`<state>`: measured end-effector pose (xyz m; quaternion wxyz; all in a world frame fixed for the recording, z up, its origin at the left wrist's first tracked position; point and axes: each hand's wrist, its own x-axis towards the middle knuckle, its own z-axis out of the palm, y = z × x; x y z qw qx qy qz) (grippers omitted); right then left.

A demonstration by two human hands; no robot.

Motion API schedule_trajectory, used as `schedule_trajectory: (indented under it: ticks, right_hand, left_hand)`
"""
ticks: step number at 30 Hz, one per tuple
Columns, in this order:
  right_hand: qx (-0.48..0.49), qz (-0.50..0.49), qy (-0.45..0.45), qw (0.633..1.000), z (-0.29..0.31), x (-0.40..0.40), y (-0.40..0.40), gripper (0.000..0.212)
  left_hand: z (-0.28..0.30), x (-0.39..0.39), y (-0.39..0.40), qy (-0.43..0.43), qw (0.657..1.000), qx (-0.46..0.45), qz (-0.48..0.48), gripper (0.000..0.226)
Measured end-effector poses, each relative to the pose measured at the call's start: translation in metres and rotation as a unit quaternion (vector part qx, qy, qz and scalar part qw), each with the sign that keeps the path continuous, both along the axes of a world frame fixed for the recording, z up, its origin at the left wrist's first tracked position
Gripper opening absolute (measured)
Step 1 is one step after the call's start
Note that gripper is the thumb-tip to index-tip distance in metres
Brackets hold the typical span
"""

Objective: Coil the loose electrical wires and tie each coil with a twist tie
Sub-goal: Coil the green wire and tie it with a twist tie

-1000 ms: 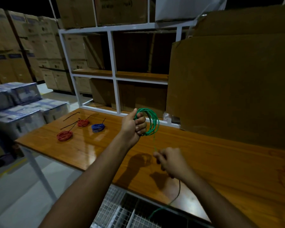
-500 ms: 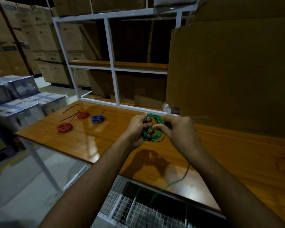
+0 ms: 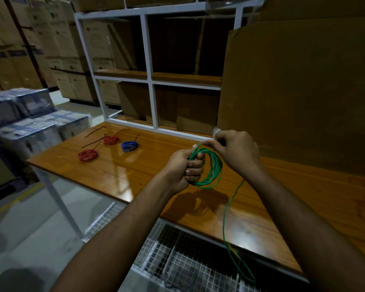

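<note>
coil point(image 3: 211, 169) upright in hands, tail point(image 3: 227, 209) trailing down

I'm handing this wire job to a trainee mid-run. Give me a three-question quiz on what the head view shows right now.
1. True or false: the green wire is fully coiled, with no loose tail.
2. Which hand grips the green coil itself?
A. left hand
B. right hand
3. Fill in: on the table lie two red coils and one ___ coil.

Key: 1 false, a tail hangs over the table edge; 2 A, while the right hand pinches the strand at the top of the coil; 3 blue.
</note>
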<state>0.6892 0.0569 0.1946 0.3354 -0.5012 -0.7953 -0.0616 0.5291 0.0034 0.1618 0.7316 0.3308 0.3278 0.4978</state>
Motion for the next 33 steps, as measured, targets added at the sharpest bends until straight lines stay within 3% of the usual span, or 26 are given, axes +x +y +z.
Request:
schedule_trajectory:
  ticks: [3,7,9,11,13,15,17,18,20,22,25,27,30,33]
  right_hand:
    - [-0.116,0.111,0.032,0.987,-0.01,-0.007,0.007,0.034]
    - [-0.315,0.249,0.172,0.9,-0.03,-0.001,0.018,0.025]
    - [-0.401,0.251,0.242,0.847,-0.044,0.005,0.019,0.024]
    - [-0.45,0.205,0.277,0.824,-0.06,0.006,0.013,0.024]
    - [-0.412,0.124,0.23,0.873,-0.074,-0.004,0.002,0.031]
    - [-0.34,0.06,0.082,0.935,-0.085,-0.02,-0.01,0.028]
    - [-0.322,0.055,-0.103,0.939,-0.085,-0.039,-0.032,0.018]
    - [-0.317,0.069,-0.173,0.93,-0.08,-0.048,-0.045,0.028]
    - [-0.283,0.104,-0.252,0.919,-0.062,-0.061,-0.07,0.038]
    - [-0.184,0.113,-0.29,0.932,-0.039,-0.07,-0.087,0.034]
    - [0.025,0.151,-0.194,0.969,-0.016,-0.083,-0.091,0.013]
    - [0.103,0.141,-0.075,0.982,-0.016,-0.085,-0.077,0.016]
    - [0.084,0.059,0.003,0.995,-0.017,-0.087,-0.06,0.031]
    - [-0.08,0.076,0.058,0.992,-0.018,-0.087,-0.046,0.023]
  left_hand:
    - [0.003,-0.013,0.0,-0.033,0.999,0.004,-0.003,0.042]
    - [0.005,-0.031,-0.003,-0.055,0.998,0.002,0.018,0.043]
    - [0.009,-0.042,-0.003,-0.068,0.997,0.007,0.041,0.044]
    - [0.014,-0.053,-0.002,-0.061,0.996,0.016,0.067,0.044]
    - [0.016,-0.061,0.001,-0.047,0.994,0.019,0.098,0.043]
    - [0.016,-0.067,0.005,-0.043,0.991,0.019,0.123,0.042]
    - [0.016,-0.072,0.01,-0.044,0.989,0.023,0.141,0.041]
    - [0.015,-0.074,0.012,-0.042,0.988,0.024,0.149,0.042]
    - [0.013,-0.077,0.015,-0.029,0.986,0.024,0.159,0.042]
    - [0.011,-0.079,0.015,-0.004,0.985,0.027,0.168,0.042]
    - [0.006,-0.081,0.014,0.059,0.982,0.032,0.178,0.041]
    - [0.002,-0.081,0.012,0.095,0.981,0.033,0.168,0.04]
    - [0.0,-0.08,0.007,0.122,0.983,0.033,0.136,0.04]
    - [-0.002,-0.086,0.008,0.099,0.988,0.027,0.116,0.04]
